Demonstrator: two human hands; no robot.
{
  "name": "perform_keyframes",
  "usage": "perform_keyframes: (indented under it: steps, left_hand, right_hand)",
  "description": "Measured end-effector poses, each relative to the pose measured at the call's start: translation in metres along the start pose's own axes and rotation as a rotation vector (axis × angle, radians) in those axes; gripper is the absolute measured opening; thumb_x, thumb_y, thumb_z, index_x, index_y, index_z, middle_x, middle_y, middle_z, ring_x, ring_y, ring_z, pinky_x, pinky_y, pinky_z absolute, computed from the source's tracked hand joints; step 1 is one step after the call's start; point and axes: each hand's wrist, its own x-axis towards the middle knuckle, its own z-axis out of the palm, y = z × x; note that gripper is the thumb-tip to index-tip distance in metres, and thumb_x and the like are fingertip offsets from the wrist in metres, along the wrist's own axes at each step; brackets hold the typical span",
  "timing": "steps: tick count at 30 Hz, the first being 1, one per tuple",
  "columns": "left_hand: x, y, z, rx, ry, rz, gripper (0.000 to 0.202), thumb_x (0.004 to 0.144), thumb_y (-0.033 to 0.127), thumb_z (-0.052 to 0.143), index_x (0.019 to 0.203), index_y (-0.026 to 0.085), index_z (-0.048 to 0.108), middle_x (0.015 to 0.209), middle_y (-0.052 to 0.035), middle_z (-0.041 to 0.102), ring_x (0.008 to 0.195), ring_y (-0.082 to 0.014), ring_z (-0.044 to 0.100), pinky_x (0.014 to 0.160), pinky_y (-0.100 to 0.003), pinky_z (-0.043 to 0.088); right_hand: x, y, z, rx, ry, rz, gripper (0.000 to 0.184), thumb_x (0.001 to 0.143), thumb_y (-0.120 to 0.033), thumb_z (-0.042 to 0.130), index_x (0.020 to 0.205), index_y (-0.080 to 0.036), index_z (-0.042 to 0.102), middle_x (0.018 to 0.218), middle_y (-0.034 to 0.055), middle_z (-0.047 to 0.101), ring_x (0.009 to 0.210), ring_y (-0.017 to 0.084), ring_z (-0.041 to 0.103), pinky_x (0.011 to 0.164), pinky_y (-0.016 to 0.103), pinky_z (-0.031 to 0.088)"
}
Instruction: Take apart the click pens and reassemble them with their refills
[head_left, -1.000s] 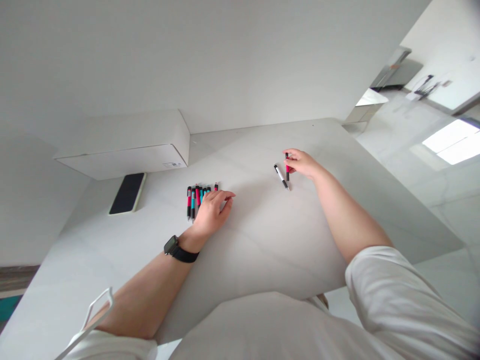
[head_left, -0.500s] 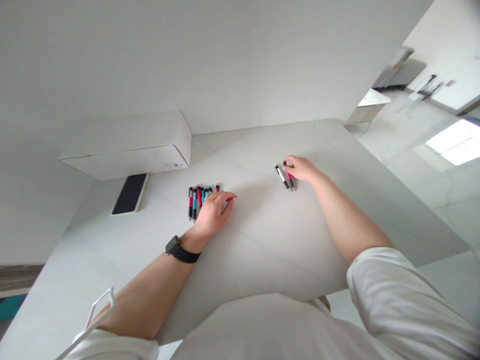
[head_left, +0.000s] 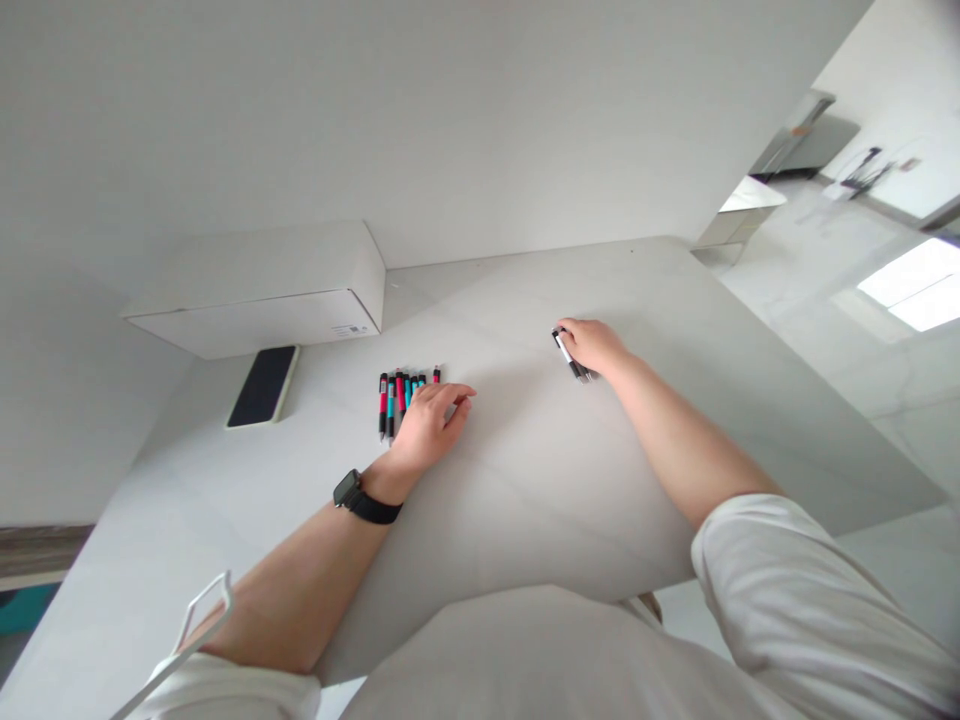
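My left hand (head_left: 431,425) rests on the table with its fingers loosely bent and the thumb apart, holding nothing. Under and beside it lies a row of several pens, among them a red pen (head_left: 383,395) and a blue pen (head_left: 391,400) at the row's left end; my hand hides part of the others. Farther right, the fingers of my right hand (head_left: 592,345) are closed at the upper end of a white pen (head_left: 565,350) with black ends. A second pen tip shows close beside it, the rest of that pen covered by my hand.
A black-screened phone (head_left: 262,387) lies at the left, in front of a long white box (head_left: 300,310) against the wall. The pale table (head_left: 510,520) ends at the right above a tiled floor. A white bent frame (head_left: 202,620) juts in at lower left.
My right hand has shifted slightly left from the red pen to the white pen and now covers most of the red one. My left hand stays in place.
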Motion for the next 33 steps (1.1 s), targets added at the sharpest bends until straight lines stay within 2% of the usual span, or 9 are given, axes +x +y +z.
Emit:
perform_keyframes:
  steps: [7, 15, 19, 22, 27, 31, 33]
  left_hand:
    - [0.000, 0.001, 0.000, 0.002, 0.000, -0.003, 0.022, 0.103, 0.027, 0.055, 0.119, 0.024, 0.069, 0.102, -0.0058, 0.075, 0.103, -0.0238, 0.069, 0.101, -0.043, 0.050]
    - [0.004, 0.004, -0.001, 0.045, 0.062, -0.042, 0.021, 0.103, 0.026, 0.053, 0.117, 0.024, 0.067, 0.100, -0.0055, 0.074, 0.100, -0.0231, 0.069, 0.100, -0.042, 0.050]
    - [0.007, -0.002, -0.009, 0.178, 0.161, -0.131, 0.026, 0.100, 0.023, 0.054, 0.126, 0.023, 0.060, 0.108, -0.0085, 0.071, 0.105, -0.0253, 0.066, 0.099, -0.042, 0.049]
    - [0.004, -0.009, -0.013, 0.331, 0.182, -0.209, 0.029, 0.094, 0.029, 0.064, 0.122, 0.022, 0.059, 0.112, -0.0129, 0.067, 0.106, -0.0306, 0.063, 0.095, -0.046, 0.048]
    - [-0.002, -0.015, -0.009, 0.471, 0.117, -0.231, 0.028, 0.087, 0.040, 0.074, 0.105, 0.020, 0.065, 0.113, -0.0184, 0.061, 0.111, -0.0398, 0.058, 0.094, -0.056, 0.046]
    - [-0.001, -0.013, -0.007, 0.484, 0.105, -0.197, 0.017, 0.088, 0.036, 0.073, 0.090, 0.019, 0.068, 0.109, -0.0167, 0.060, 0.110, -0.0377, 0.056, 0.093, -0.055, 0.046]
    - [0.001, -0.006, -0.008, 0.469, 0.078, -0.149, 0.016, 0.088, 0.034, 0.073, 0.084, 0.019, 0.068, 0.107, -0.0151, 0.060, 0.107, -0.0352, 0.057, 0.093, -0.054, 0.047]
  right_hand:
    - [0.001, -0.004, 0.000, -0.071, -0.020, 0.029, 0.043, 0.108, -0.036, 0.037, 0.139, -0.027, 0.065, 0.119, 0.0100, 0.078, 0.107, 0.027, 0.071, 0.087, 0.035, 0.048]
    - [0.002, 0.000, 0.001, -0.052, -0.027, 0.046, 0.034, 0.103, -0.034, 0.049, 0.126, -0.030, 0.074, 0.103, 0.0108, 0.080, 0.093, 0.028, 0.073, 0.081, 0.035, 0.050]
    - [-0.001, 0.004, 0.000, -0.035, 0.026, 0.064, 0.042, 0.103, -0.034, 0.049, 0.140, -0.027, 0.067, 0.109, 0.0124, 0.080, 0.098, 0.029, 0.073, 0.084, 0.037, 0.052]
    - [-0.006, 0.002, -0.005, -0.044, 0.108, 0.096, 0.048, 0.104, -0.033, 0.045, 0.147, -0.021, 0.062, 0.112, 0.0164, 0.079, 0.102, 0.030, 0.073, 0.087, 0.038, 0.052]
    - [-0.017, -0.019, -0.017, 0.028, 0.195, 0.034, 0.045, 0.105, -0.034, 0.042, 0.142, -0.024, 0.065, 0.113, 0.0137, 0.079, 0.103, 0.032, 0.072, 0.090, 0.040, 0.050]
    - [-0.031, -0.050, -0.020, 0.155, 0.193, -0.103, 0.043, 0.105, -0.037, 0.042, 0.138, -0.026, 0.068, 0.109, 0.0114, 0.079, 0.099, 0.031, 0.072, 0.089, 0.040, 0.050]
    - [-0.039, -0.068, -0.018, 0.233, 0.128, -0.184, 0.041, 0.105, -0.040, 0.045, 0.136, -0.027, 0.069, 0.101, 0.0094, 0.079, 0.095, 0.029, 0.072, 0.088, 0.038, 0.049]
